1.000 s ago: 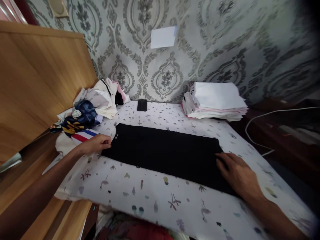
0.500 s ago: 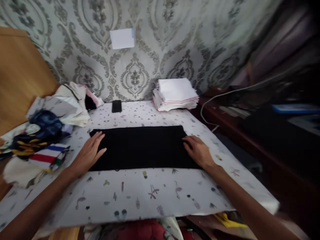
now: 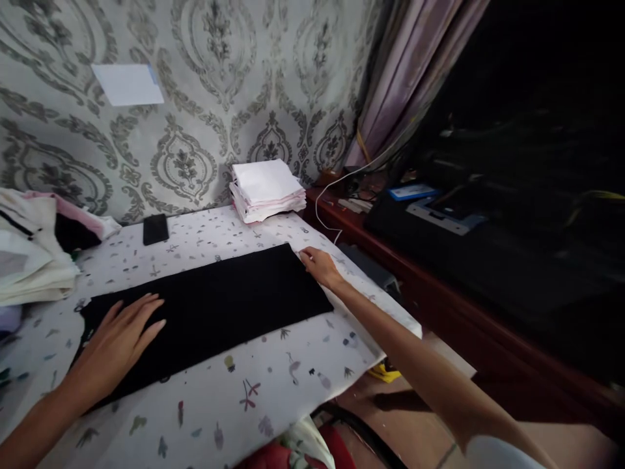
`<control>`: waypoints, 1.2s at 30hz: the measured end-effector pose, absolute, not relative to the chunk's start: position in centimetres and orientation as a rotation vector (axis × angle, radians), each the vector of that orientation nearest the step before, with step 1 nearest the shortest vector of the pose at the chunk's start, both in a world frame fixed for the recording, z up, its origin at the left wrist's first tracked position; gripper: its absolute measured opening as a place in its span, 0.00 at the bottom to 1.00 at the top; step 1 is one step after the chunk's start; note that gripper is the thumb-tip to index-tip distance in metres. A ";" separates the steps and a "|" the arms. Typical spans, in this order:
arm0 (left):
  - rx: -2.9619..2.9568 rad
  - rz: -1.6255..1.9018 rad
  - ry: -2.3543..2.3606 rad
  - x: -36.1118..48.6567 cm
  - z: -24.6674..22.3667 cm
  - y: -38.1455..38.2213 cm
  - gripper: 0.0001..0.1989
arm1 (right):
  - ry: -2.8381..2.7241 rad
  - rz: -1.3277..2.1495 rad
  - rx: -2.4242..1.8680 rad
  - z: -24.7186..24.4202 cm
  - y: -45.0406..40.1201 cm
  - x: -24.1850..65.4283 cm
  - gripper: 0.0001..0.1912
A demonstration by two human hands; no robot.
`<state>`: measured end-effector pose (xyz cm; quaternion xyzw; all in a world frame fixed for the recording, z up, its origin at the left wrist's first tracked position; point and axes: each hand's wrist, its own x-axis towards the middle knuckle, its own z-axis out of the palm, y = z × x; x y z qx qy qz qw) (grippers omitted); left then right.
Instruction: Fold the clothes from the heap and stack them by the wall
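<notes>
A folded piece of black cloth lies flat as a long rectangle on the patterned white table cover. My left hand rests open on its left end, fingers stretched out over the fabric and thumb apart. At the right end, close to the far corner, my right hand has its fingers drawn together at the cloth's edge and appears to pinch it. The exact fingertip hold there is small and partly hidden.
Behind the cloth stand a stack of folded white fabric and a black phone. Heaped clothes lie at the left. A white cable runs to a dark red cabinet at the right.
The view has swung to the right. My right hand has gone from lying on the cloth's right end to its far right corner, fingers closer together. My left hand still lies on the left end.
</notes>
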<state>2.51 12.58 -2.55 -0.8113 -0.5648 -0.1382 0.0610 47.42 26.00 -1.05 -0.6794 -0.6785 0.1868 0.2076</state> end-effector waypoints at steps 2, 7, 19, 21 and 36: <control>-2.537 -0.375 -1.737 6.4 -1.2 14.3 0.27 | -1.893 0.514 -1.959 -0.4 27.6 46.9 0.17; -2.845 -0.288 -1.627 16.0 0.2 19.9 0.30 | -1.866 0.550 -2.043 -0.1 31.1 45.6 0.13; -3.046 -0.060 -1.486 23.8 -2.4 25.5 0.36 | -1.838 0.462 -1.951 -1.5 32.3 45.7 0.09; -3.071 -0.118 -1.508 24.2 -2.3 25.7 0.37 | -1.829 0.472 -1.921 -1.2 31.7 46.1 0.10; -3.137 -0.382 -1.643 30.6 0.8 34.0 0.19 | -1.884 0.328 -1.926 -2.2 15.5 50.8 0.15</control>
